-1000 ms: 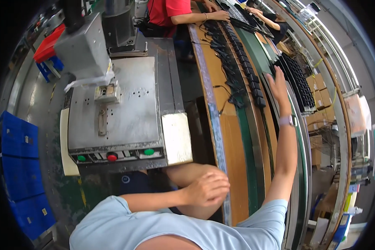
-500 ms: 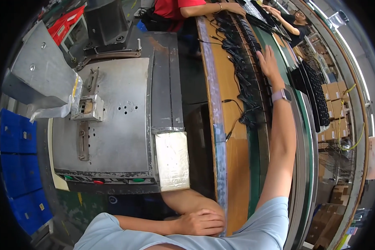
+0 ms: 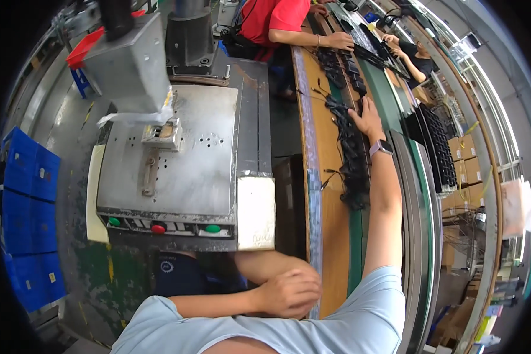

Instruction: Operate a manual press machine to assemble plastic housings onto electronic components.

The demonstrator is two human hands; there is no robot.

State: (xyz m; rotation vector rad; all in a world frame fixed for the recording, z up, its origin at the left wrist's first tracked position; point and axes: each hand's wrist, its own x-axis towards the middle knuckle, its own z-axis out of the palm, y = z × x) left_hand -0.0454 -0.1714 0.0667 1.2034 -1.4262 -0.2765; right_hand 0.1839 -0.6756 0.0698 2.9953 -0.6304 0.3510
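My right hand [image 3: 369,121] reaches forward over the conveyor, thumb apart from the fingers, against the right side of a row of black corded adapters [image 3: 354,183]. No object is visibly gripped in it. Thin black cords with small barrel plugs [image 3: 326,182] trail leftward from the row onto the brown bench top [image 3: 334,242]. Loosely bent, the fingers of my left hand [image 3: 290,293] rest over my bent knee at the bench edge, holding nothing visible. Farther along, black block-shaped adapters [image 3: 354,74] lie near a co-worker's hand [image 3: 340,41].
A metal press machine [image 3: 177,183] with green and red buttons stands left, a pale pad [image 3: 256,212] at its corner. Blue bins [image 3: 29,218] are at far left. Another co-worker [image 3: 416,62] works across the line. Black trays [image 3: 433,144] and cartons [image 3: 463,159] stand right.
My right hand has drawn nearer and left, against the black adapters, its thumb now spread. The view has shifted, so the machine appears farther right. My left hand stays on the knee.
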